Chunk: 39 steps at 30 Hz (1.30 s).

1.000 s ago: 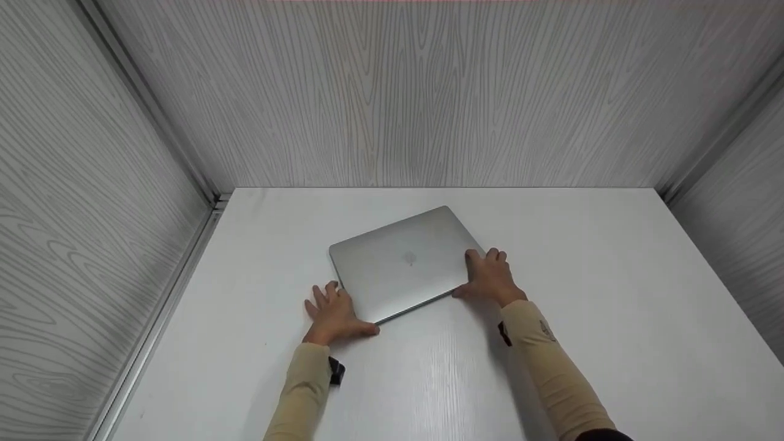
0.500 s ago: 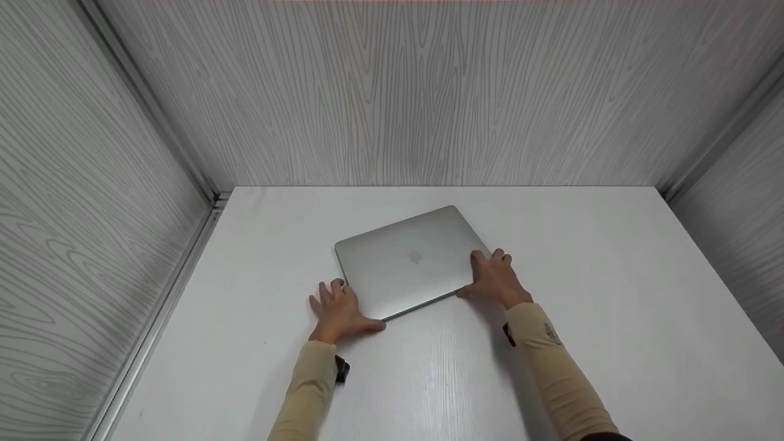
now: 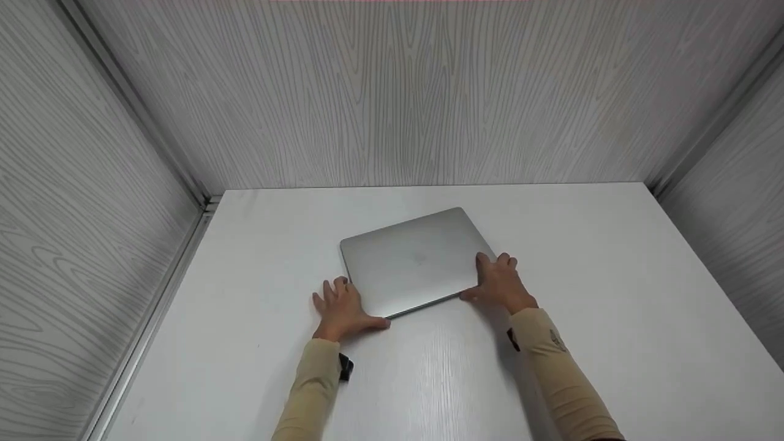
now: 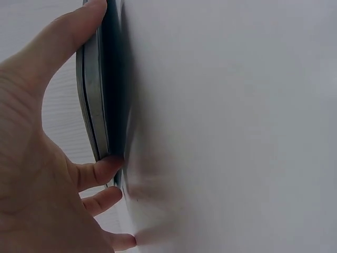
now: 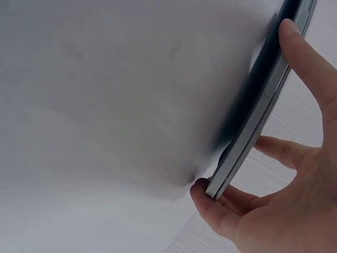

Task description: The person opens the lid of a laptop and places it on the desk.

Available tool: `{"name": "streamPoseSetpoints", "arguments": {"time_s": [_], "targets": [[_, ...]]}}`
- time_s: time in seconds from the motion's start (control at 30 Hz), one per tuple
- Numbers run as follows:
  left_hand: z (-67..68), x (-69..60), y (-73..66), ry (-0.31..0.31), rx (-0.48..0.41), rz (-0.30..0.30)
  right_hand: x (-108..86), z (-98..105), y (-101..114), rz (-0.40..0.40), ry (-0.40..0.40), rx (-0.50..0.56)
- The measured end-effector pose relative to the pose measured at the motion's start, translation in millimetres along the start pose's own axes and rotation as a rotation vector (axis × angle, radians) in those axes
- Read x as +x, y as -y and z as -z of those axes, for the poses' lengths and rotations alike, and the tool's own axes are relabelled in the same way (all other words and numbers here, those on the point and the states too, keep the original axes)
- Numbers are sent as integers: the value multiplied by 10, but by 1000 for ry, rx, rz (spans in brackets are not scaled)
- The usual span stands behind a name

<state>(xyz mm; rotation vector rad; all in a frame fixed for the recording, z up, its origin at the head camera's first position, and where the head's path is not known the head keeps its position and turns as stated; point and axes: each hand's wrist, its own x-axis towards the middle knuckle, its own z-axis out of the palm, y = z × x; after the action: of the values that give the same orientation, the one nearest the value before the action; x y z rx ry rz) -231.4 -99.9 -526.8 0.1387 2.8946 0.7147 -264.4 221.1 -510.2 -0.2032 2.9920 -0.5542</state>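
A closed silver laptop (image 3: 410, 257) lies tilted to the left on the white table, its lid facing up. At its near left corner the left hand (image 3: 344, 313) grips it, thumb on the front edge and a finger at the left side, other fingers spread. The right hand (image 3: 499, 285) holds the near right corner, thumb at the front edge and one finger over the lid. In the left wrist view, thumb and fingertips touch the laptop's edge (image 4: 92, 89). The right wrist view shows the thumb and fingers around the laptop's side (image 5: 253, 118).
The white table (image 3: 582, 275) is bounded by a grey wood-grain wall (image 3: 392, 92) at the back and similar panels at left (image 3: 73, 214) and right (image 3: 735, 184). A small black object (image 3: 346, 367) sits at the left wrist.
The laptop and both hands have shifted slightly to the right, and the laptop has turned a little clockwise. Both hands keep their hold. The head view has shifted slightly.
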Motion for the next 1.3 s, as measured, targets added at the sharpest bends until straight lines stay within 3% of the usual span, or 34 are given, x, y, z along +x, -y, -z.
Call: {"name": "streamPoseSetpoints", "arguments": {"time_s": [0.37, 0.8, 1.07, 1.3], "targets": [[-13, 33, -100, -37, 39, 16, -45, 9, -13, -7, -22, 46], [-65, 117, -227, -53, 7, 45, -151, 7, -37, -51, -59, 85], [-90, 125, -268, -34, -61, 50, -209, 9, -23, -97, -59, 65], [-105, 128, -321, -36, -44, 56, -337, 15, -25, -103, -70, 62]]}}
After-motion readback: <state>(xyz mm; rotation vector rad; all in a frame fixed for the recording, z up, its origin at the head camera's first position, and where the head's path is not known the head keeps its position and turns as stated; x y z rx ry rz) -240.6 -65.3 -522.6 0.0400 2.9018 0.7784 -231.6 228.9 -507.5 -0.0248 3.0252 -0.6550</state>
